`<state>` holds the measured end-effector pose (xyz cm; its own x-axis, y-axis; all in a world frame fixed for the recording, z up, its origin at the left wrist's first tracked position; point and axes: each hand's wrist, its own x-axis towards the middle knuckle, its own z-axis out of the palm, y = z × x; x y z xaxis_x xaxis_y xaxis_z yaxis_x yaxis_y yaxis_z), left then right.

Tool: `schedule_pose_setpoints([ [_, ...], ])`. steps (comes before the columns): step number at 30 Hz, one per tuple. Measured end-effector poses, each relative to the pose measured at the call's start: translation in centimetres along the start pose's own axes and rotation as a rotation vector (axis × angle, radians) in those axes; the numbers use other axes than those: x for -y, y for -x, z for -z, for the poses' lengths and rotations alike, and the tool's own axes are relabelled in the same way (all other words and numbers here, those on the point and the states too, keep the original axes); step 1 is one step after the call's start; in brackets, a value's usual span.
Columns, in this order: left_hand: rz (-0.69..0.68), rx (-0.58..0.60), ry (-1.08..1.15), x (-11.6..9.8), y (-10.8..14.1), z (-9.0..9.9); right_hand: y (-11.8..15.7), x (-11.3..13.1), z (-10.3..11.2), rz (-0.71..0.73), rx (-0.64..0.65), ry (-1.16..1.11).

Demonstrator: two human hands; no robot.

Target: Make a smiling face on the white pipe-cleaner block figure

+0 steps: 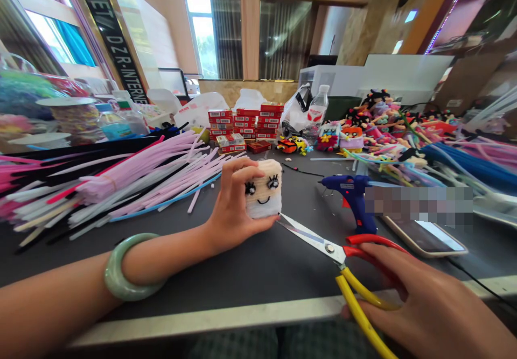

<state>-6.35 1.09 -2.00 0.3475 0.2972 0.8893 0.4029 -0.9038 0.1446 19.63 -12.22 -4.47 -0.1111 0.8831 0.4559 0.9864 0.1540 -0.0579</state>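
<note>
My left hand [234, 208] is closed around a small square pipe-cleaner face [264, 192], cream above and white below. It has black-lashed eyes and a curved black smile, and its front is turned towards me. My fingers cover its upper left, with the thumb under its lower edge. My right hand [420, 289] grips scissors [311, 236] with one red and one yellow handle loop. Their narrow blades lie close together and point up to the left. The tip is beside the face's lower right corner, near my left thumb; whether it touches I cannot tell.
A blue glue gun [355, 195] stands right of the face, near a phone [424, 235]. Pink, white and black pipe cleaners [121, 178] cover the table's left side. Behind are stacked red boxes [244, 125], a plastic bottle [319, 103] and heaped small dolls [383, 119].
</note>
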Motion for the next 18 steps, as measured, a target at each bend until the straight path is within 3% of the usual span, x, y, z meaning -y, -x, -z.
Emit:
schedule_pose_setpoints([
  [3,-0.007,0.034,0.096,0.28,-0.03,-0.11,0.22,-0.76,0.00,0.025,0.036,-0.077],
  [6,0.001,0.074,0.173,0.50,0.01,-0.25,0.21,-1.05,0.16,0.004,-0.007,-0.120],
  [11,-0.007,0.148,0.261,0.51,0.15,-0.36,-0.23,-0.31,0.66,-0.014,-0.063,-0.088],
  [18,-0.015,0.163,0.308,0.60,0.26,-0.44,-0.40,-0.56,0.66,0.020,-0.069,-0.044],
])
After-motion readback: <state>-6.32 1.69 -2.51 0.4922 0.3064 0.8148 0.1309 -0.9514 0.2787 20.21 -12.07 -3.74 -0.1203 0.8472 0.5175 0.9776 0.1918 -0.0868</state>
